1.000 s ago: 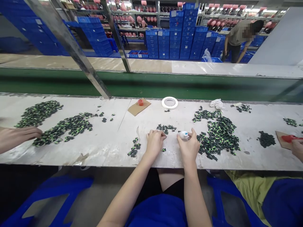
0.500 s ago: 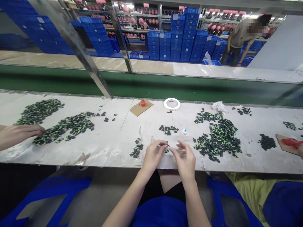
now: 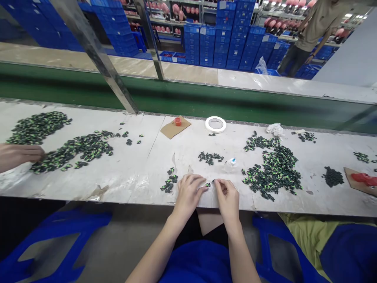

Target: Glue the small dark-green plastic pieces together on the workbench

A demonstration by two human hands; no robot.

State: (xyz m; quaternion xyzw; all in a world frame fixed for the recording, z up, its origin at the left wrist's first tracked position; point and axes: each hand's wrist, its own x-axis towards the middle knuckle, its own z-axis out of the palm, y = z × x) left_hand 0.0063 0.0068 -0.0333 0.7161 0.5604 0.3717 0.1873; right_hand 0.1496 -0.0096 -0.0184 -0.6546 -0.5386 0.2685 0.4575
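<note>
My left hand [image 3: 188,192] and my right hand [image 3: 227,196] rest close together on the white worktable [image 3: 132,173], near its front edge. Both are pinched on small black-and-green parts [image 3: 209,183] that lie between the fingertips. A small white glue bottle [image 3: 230,164] with a blue tip lies on the table just beyond my right hand, apart from it. A big heap of black-and-green parts [image 3: 273,171] spreads to the right. Smaller clusters lie ahead [image 3: 209,157] and to the left [image 3: 169,184] of my hands.
A tape roll [image 3: 215,124], a cardboard scrap with a red cap [image 3: 176,125] and a crumpled tissue [image 3: 274,129] lie near the table's far edge. A co-worker's hand [image 3: 17,156] touches another heap at left. A green conveyor [image 3: 206,102] runs behind; another person stands by blue crates.
My right hand let go of the glue bottle, which now lies on the table. Both hands drew back toward the front edge and pinch small parts together.
</note>
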